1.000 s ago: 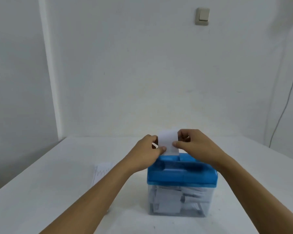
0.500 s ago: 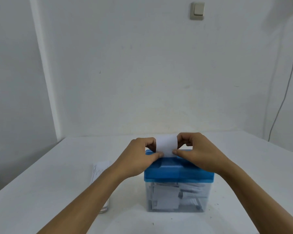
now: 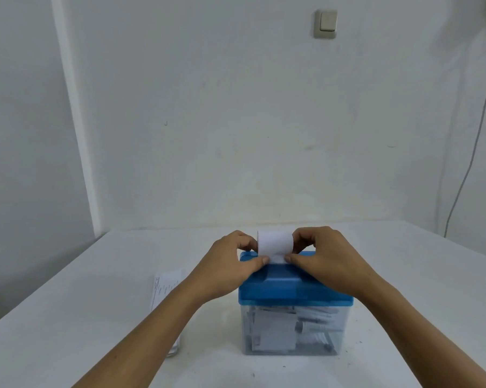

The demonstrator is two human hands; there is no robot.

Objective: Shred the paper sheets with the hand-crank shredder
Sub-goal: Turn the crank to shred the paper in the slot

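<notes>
Centrally, left hand [image 3: 230,264] pinching the 9 o'clock edge of a paper sheet [image 3: 275,243], right hand [image 3: 326,261] pinching its 3 o'clock edge, sheet standing upright on the blue-lidded shredder [image 3: 292,289], spare sheets [image 3: 166,287] lying at its 9 o'clock.

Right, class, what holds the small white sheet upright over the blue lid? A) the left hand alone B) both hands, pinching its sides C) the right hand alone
B: the left hand and the right hand each pinch one side of the white sheet above the shredder's blue lid.

Shredder [image 3: 295,287] on table [image 3: 432,275]; paper stack [image 3: 166,287] left of it.
</notes>
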